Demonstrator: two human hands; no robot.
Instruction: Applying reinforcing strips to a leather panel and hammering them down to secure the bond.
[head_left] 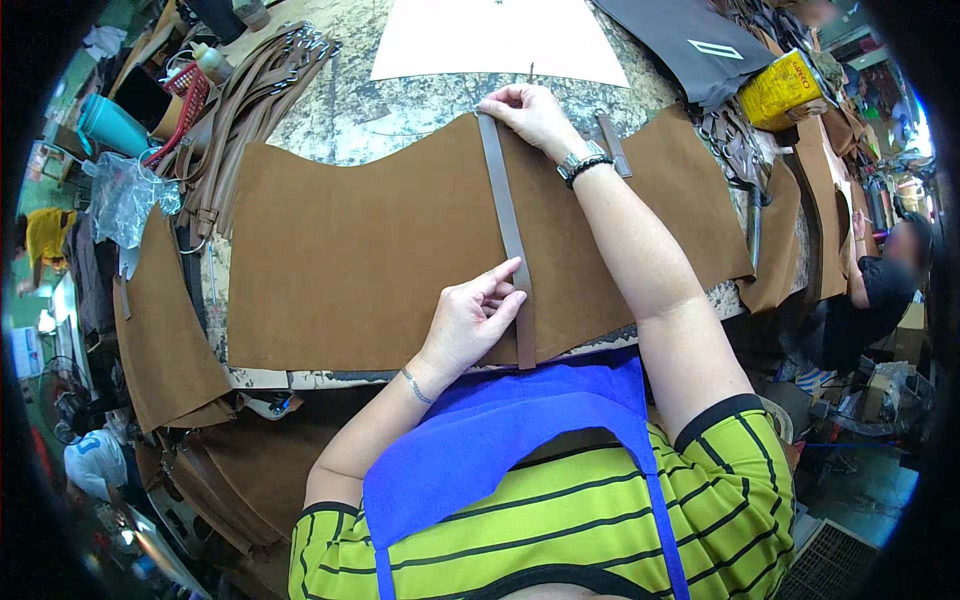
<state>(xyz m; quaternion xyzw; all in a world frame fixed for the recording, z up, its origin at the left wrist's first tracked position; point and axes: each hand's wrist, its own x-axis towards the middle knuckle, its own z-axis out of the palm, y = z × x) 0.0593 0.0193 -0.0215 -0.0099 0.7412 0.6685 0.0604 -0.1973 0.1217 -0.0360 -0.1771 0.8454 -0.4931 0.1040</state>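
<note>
A large brown suede-like panel [365, 265] with a curved far edge lies flat in front of me. A narrow grey-brown strip [505, 205] runs across it from far edge to near edge, tilted slightly. At the strip's far end my right hand [535, 118] is closed, thumb and forefinger pinching the tip. My left hand [475, 315] rests lower down, its forefinger and thumb on the strip and the other fingers curled under. Right of the strip, a short strip piece [613, 145] lies on the brown material.
A white sheet [495, 40] lies at the far side of the worn table [340, 115]. Bundled brown straps [270, 95] and a red basket [190, 105] are at left. A yellow tin [785, 90] and grey material [685, 45] sit at right. A person [880, 290] is at far right.
</note>
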